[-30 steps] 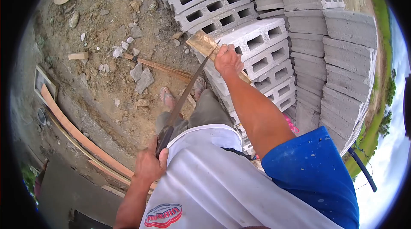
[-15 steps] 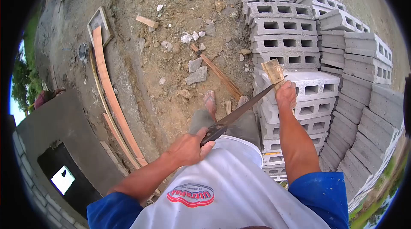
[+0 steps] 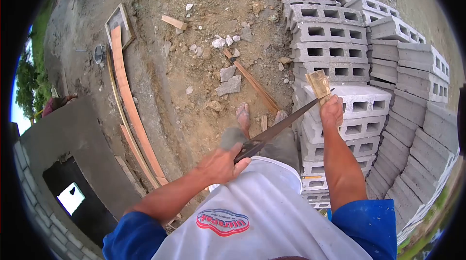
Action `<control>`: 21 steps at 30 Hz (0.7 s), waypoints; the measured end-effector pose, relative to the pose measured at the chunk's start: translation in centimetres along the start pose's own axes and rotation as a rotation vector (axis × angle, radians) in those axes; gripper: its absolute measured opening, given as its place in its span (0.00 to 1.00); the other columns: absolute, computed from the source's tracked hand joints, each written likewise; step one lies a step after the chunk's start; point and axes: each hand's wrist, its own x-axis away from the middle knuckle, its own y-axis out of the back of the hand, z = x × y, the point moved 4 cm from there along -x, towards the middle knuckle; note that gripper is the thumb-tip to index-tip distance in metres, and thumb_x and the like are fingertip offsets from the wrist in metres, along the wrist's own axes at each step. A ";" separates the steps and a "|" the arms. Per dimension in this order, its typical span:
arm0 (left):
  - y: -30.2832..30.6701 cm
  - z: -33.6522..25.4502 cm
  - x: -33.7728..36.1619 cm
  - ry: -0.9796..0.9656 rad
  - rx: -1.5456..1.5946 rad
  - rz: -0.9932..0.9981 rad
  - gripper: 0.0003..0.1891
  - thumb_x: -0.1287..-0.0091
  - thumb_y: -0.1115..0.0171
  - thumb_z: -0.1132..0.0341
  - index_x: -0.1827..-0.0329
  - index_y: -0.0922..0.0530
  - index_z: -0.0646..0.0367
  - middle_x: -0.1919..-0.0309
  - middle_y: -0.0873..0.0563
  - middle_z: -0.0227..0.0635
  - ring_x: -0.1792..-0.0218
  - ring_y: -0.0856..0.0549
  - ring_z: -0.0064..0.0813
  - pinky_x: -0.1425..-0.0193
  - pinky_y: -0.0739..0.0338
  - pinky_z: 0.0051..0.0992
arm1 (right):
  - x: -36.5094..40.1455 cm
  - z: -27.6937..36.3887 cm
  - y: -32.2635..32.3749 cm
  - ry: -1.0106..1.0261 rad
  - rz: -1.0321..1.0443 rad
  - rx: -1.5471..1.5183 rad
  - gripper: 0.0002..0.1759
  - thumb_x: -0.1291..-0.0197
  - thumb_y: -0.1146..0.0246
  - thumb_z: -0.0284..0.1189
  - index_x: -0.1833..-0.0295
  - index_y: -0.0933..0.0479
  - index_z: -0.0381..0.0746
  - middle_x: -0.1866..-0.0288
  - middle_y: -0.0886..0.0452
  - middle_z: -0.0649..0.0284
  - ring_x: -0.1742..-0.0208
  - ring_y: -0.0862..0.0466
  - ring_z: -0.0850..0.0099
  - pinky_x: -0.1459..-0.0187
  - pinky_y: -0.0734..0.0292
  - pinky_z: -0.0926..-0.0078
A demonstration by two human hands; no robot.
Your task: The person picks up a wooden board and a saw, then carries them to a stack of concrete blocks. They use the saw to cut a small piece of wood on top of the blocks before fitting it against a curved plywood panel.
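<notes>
My left hand (image 3: 219, 164) is wrapped round the dark handle of a handsaw (image 3: 281, 126), whose blade slants up and to the right. The blade's far end touches a short wood piece (image 3: 318, 85) near its lower part. My right hand (image 3: 332, 110) grips that wood piece from below, with its upper end sticking out above the fingers. The wood is held just over the top of a stack of hollow concrete blocks (image 3: 374, 92).
More blocks (image 3: 330, 32) stand stacked at the right. Long planks (image 3: 127, 90), a wooden frame (image 3: 127, 22) and a bucket (image 3: 99, 54) lie at the left. Narrow wood strips (image 3: 250, 79) and stones (image 3: 228, 85) are by my feet. A plastered wall (image 3: 92, 134) stands lower left.
The view has shifted slightly, so the surroundings appear further right. My left hand and the saw have moved slightly up and towards the wood. Both grips are unchanged.
</notes>
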 end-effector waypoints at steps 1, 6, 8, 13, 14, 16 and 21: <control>-0.8 -0.3 -4.0 -0.054 -0.012 -0.031 0.27 0.29 0.45 0.48 0.42 0.25 0.65 0.65 0.15 0.60 0.59 0.14 0.60 0.51 0.20 0.48 | -0.1 0.0 -0.2 0.005 -0.012 0.005 0.29 0.30 0.63 0.51 0.41 0.26 0.45 0.49 0.16 0.46 0.45 0.19 0.45 0.42 0.28 0.46; -3.0 -11.1 -20.1 -0.210 0.070 -0.052 0.27 0.28 0.48 0.46 0.49 0.23 0.67 0.66 0.15 0.61 0.60 0.16 0.65 0.51 0.22 0.52 | -0.3 -0.1 -0.2 0.036 0.054 -0.001 0.28 0.30 0.63 0.51 0.45 0.25 0.46 0.51 0.15 0.49 0.47 0.17 0.45 0.47 0.26 0.48; -1.5 -9.1 -14.9 -0.162 0.062 -0.047 0.28 0.28 0.49 0.47 0.48 0.23 0.70 0.65 0.15 0.61 0.59 0.16 0.64 0.51 0.21 0.51 | -0.5 -0.5 -0.6 0.028 0.017 -0.003 0.29 0.31 0.62 0.53 0.44 0.25 0.46 0.51 0.15 0.49 0.46 0.18 0.47 0.45 0.27 0.49; 0.0 1.3 3.5 -0.078 0.018 -0.084 0.27 0.30 0.44 0.53 0.38 0.27 0.68 0.70 0.15 0.60 0.66 0.14 0.61 0.60 0.19 0.48 | 0.0 -0.1 0.4 -0.039 0.071 -0.023 0.29 0.30 0.62 0.49 0.40 0.26 0.43 0.47 0.18 0.45 0.41 0.21 0.49 0.39 0.31 0.50; 0.0 2.0 4.2 -0.097 -0.003 -0.133 0.27 0.31 0.44 0.54 0.38 0.27 0.69 0.70 0.15 0.59 0.66 0.14 0.61 0.60 0.19 0.47 | -0.3 0.4 0.6 -0.034 0.065 -0.027 0.29 0.30 0.62 0.49 0.40 0.26 0.43 0.47 0.18 0.45 0.41 0.21 0.49 0.39 0.31 0.50; -1.2 1.3 -1.4 -0.044 -0.024 -0.042 0.28 0.31 0.44 0.53 0.37 0.27 0.68 0.68 0.15 0.60 0.65 0.14 0.62 0.59 0.19 0.48 | -0.2 0.1 0.3 -0.022 0.075 -0.008 0.29 0.30 0.62 0.49 0.40 0.26 0.43 0.47 0.18 0.45 0.41 0.21 0.50 0.40 0.31 0.50; -3.1 -9.1 -19.5 -0.168 0.084 -0.002 0.28 0.29 0.46 0.44 0.52 0.23 0.67 0.65 0.16 0.65 0.57 0.17 0.66 0.51 0.22 0.52 | -0.4 -0.2 0.3 -0.049 0.154 -0.001 0.29 0.29 0.62 0.49 0.38 0.26 0.44 0.45 0.18 0.47 0.39 0.22 0.50 0.39 0.32 0.49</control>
